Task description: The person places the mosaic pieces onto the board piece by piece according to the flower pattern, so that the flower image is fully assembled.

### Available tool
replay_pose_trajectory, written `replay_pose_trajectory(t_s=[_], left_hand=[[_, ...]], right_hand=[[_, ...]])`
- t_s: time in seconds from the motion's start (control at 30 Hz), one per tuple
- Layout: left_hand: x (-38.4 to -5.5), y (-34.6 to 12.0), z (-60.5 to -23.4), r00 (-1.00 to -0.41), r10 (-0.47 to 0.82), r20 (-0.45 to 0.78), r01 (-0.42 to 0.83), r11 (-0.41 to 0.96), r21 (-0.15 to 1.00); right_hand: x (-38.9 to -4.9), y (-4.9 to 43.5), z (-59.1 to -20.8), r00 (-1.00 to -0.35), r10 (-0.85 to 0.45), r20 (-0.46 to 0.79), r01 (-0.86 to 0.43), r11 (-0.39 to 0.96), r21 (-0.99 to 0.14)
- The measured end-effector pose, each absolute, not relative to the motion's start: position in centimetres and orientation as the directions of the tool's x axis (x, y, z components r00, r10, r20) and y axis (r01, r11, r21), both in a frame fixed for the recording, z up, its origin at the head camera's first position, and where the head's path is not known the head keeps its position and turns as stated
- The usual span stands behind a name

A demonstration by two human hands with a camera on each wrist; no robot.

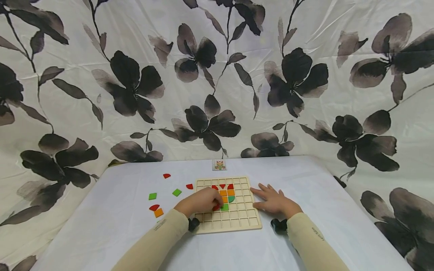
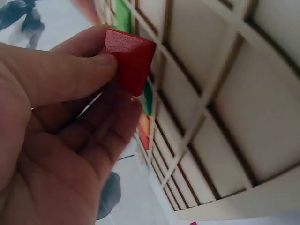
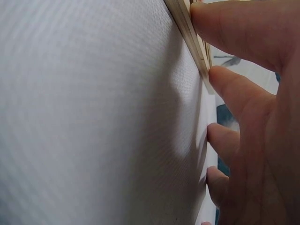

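Note:
My left hand [image 1: 201, 201] pinches a red tile [image 2: 131, 63] between thumb and fingers, over the left-middle part of a wooden grid board [image 1: 244, 218]. In the left wrist view the tile stands tilted close to the grid, partly covered by the thumb. Several tiles sit in the board's squares: red ones [image 1: 230, 186] along the top, orange squares [image 1: 231, 192], a teal rounded piece [image 1: 231, 199] and a green square [image 1: 225, 207]. With fingers spread, my right hand [image 1: 276, 201] touches the board's right edge, its other fingertips on the white cloth.
Left of the board lie loose tiles: green ones [image 1: 177, 192], red ones [image 1: 167, 175] and an orange square [image 1: 158, 213] against a red piece [image 1: 154, 207]. A small patterned card [image 1: 219, 165] lies behind the board, near the table's back edge. Floral cloth [image 1: 210, 128] hangs behind.

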State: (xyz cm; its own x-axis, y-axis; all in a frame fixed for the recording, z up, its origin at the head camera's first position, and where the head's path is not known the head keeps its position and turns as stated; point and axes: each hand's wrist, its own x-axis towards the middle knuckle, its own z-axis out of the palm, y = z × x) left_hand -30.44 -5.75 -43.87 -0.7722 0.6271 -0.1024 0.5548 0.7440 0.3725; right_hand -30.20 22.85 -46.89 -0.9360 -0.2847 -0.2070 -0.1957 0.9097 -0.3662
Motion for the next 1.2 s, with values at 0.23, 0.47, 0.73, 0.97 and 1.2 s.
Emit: replay_pose_trajectory(t_s=[0.23,0.47,0.73,0.97,1.2], left_hand=[[-30.4,-5.9,-43.9,-0.794,0.601,-0.097,0.542,0.770,0.336],[-30.1,-6.5,-44.2,-0.811,0.583,-0.059,0.547,0.789,0.281],[-29.5,-7.5,-44.3,-0.814,0.580,-0.044,0.535,0.776,0.332],[-29.0,-11.9,-43.0,-0.925,0.379,-0.022,0.331,0.833,0.444],[-28.8,-18.6,-42.8,-0.968,0.240,-0.072,0.199,0.910,0.363]], right_hand=[[-30.3,22.6,-46.6,-0.935,-0.285,-0.210,-0.200,0.914,-0.353],[-30.3,22.5,-46.5,-0.936,-0.288,-0.203,-0.203,0.913,-0.355],[-30.2,22.5,-46.7,-0.933,-0.289,-0.215,-0.201,0.913,-0.356],[-30.4,22.6,-46.8,-0.933,-0.286,-0.220,-0.199,0.916,-0.347],[-30.5,22.6,-47.0,-0.933,-0.283,-0.224,-0.197,0.920,-0.340]])
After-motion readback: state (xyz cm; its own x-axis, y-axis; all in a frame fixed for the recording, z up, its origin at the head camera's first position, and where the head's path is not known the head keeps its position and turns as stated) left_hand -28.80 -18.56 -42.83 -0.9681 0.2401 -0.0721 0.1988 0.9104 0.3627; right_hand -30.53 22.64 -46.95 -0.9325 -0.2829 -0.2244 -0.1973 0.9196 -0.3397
